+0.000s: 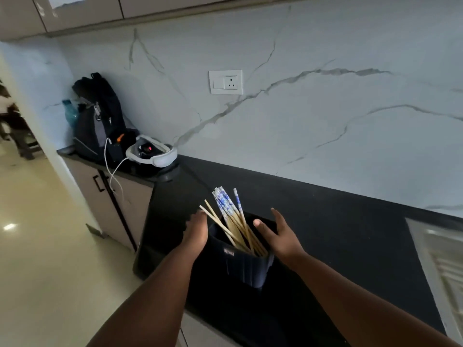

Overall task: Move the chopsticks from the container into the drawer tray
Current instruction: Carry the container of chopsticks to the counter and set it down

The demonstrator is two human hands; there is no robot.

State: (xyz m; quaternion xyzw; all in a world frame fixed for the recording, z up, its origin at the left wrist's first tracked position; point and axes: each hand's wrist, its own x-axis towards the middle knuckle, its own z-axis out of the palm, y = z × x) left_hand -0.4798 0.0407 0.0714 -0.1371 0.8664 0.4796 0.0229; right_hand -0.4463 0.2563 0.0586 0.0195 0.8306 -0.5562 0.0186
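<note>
Chopsticks (233, 221) (upright) fill container (246, 266); left hand (196, 232), right hand (280, 234) flank.

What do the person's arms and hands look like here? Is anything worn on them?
Both forearms are bare as far as the picture shows: no sleeves are in view. The left hand and right hand wear no gloves, and I see no watch, bracelet or ring on either. The fingernails look short and plain.

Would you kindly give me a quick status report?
Left hand and right hand open, flanking container. Chopsticks in it, ungripped. Drawer tray not visible.
</note>
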